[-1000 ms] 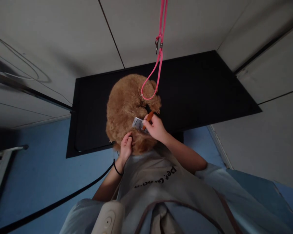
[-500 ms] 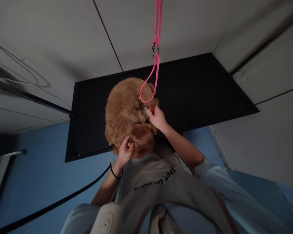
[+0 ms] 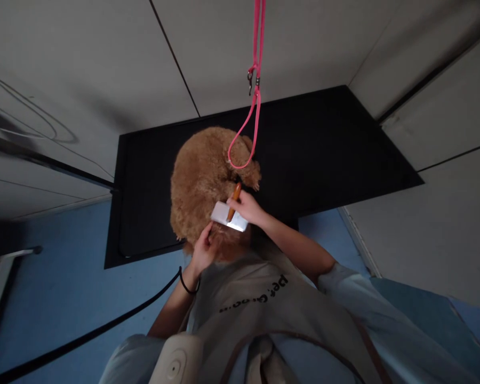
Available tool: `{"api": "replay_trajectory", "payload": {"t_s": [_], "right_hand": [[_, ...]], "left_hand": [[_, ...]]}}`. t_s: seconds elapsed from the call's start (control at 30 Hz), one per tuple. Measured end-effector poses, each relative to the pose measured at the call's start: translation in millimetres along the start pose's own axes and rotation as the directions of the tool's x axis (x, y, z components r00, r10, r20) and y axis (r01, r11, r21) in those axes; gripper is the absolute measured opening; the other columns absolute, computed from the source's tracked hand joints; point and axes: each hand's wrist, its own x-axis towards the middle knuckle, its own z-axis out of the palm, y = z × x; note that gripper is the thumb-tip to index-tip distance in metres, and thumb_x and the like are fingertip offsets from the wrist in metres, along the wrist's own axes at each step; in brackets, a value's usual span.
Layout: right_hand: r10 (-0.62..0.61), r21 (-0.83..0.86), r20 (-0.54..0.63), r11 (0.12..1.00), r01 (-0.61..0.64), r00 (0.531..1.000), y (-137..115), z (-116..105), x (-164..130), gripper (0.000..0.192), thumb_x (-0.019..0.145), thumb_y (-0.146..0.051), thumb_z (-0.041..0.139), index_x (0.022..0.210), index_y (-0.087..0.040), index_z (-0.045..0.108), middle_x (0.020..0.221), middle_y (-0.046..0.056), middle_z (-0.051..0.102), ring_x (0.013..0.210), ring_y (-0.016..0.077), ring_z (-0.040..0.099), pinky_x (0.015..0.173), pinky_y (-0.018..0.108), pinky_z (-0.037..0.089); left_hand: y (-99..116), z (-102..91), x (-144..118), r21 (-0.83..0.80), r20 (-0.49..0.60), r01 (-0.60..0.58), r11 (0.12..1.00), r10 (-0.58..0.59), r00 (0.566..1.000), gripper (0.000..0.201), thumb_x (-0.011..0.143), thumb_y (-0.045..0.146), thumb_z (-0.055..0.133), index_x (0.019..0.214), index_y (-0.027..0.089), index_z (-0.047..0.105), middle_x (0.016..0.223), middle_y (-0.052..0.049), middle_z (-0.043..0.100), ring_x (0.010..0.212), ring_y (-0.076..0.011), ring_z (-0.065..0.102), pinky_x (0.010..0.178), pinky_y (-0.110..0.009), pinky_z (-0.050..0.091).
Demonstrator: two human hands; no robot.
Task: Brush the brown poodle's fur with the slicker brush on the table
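A curly brown dog (image 3: 200,170) lies curled on a black grooming table (image 3: 312,144), close against my apron. My right hand (image 3: 248,209) is closed round the orange-brown handle of a slicker brush (image 3: 220,212). The brush's pale, shiny back faces up, and its pin side is turned toward the dog's longer, redder fur, which it partly covers. Beside the brush's left end, my left hand (image 3: 204,249) is closed with its fingers on that fur; the exact grip is partly hidden.
A pink grooming loop (image 3: 257,114) with a metal clip hangs over the dog. A black cord (image 3: 104,321) runs from lower left toward my left wrist. A rounded white device (image 3: 176,360) is at the bottom. A dark bar (image 3: 56,162) meets the table's left edge.
My right hand has turned the slicker brush and brought it toward me and left, from near the dog's paws onto the redder fur. My left hand has barely moved.
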Motion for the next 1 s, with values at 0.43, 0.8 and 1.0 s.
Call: {"api": "replay_trajectory", "payload": {"t_s": [0.43, 0.8, 1.0], "right_hand": [[-0.016, 0.161, -0.438, 0.982, 0.097, 0.899, 29, -17, 4, 0.017, 0.081, -0.035, 0.055, 0.085, -0.019, 0.055, 0.084, 0.004, 0.063, 0.081, 0.0177, 0.059, 0.079, 0.032, 0.047], [-0.063, 0.233, -0.276, 0.964, 0.131, 0.959, 35, -22, -7, 0.022, 0.079, -0.041, 0.057, 0.081, -0.019, 0.056, 0.077, 0.002, 0.062, 0.072, 0.0168, 0.059, 0.071, 0.03, 0.047], [-0.04, 0.212, -0.535, 0.961, 0.18, 0.844, 29, -41, -11, 0.022, 0.08, -0.04, 0.056, 0.083, -0.019, 0.057, 0.083, 0.004, 0.063, 0.076, 0.0169, 0.059, 0.075, 0.032, 0.048]], "left_hand": [[61, 1.1, -9, 0.688, 0.042, -0.401, 0.605, 0.518, 0.854, 0.045, 0.083, 0.03, 0.055, 0.126, 0.015, 0.053, 0.114, -0.014, 0.056, 0.108, -0.0247, 0.053, 0.095, -0.04, 0.044], [83, 34.3, 25, 0.801, 0.218, -0.386, 0.457, 0.378, 0.9, 0.031, 0.082, 0.028, 0.053, 0.105, 0.01, 0.062, 0.104, -0.015, 0.063, 0.097, -0.0274, 0.058, 0.088, -0.037, 0.043], [95, 35.7, 60, 0.601, 0.156, -0.322, 0.732, 0.288, 0.945, 0.028, 0.086, 0.032, 0.041, 0.071, 0.016, 0.059, 0.073, -0.007, 0.06, 0.071, -0.0191, 0.055, 0.07, -0.03, 0.042]]}}
